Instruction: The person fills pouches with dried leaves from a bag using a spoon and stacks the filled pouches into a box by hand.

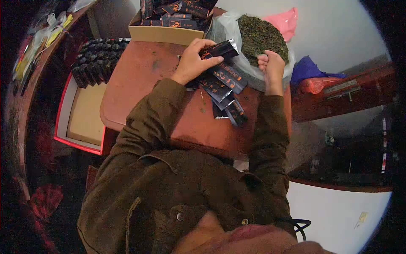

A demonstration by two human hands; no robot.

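Observation:
My left hand (196,60) is closed around a black foil packet (225,49) with orange print, its silvery end pointing right. Beneath it, several more black packets (222,86) lie in a loose, overlapping pile on the reddish-brown table (148,84). My right hand (271,65) is curled shut at the front of a clear plastic bag (250,71) full of dark dried leaves (260,36), which look like tea. Whatever its fingers hold, if anything, is hidden.
Behind the table top stands an open cardboard box (165,34) of flat black packets. To the left, a red-edged box (78,142) holds rows of upright black packets (97,59). Pink plastic (285,23) and a purple bag (311,70) sit at right. Cables lie on a left shelf (50,40).

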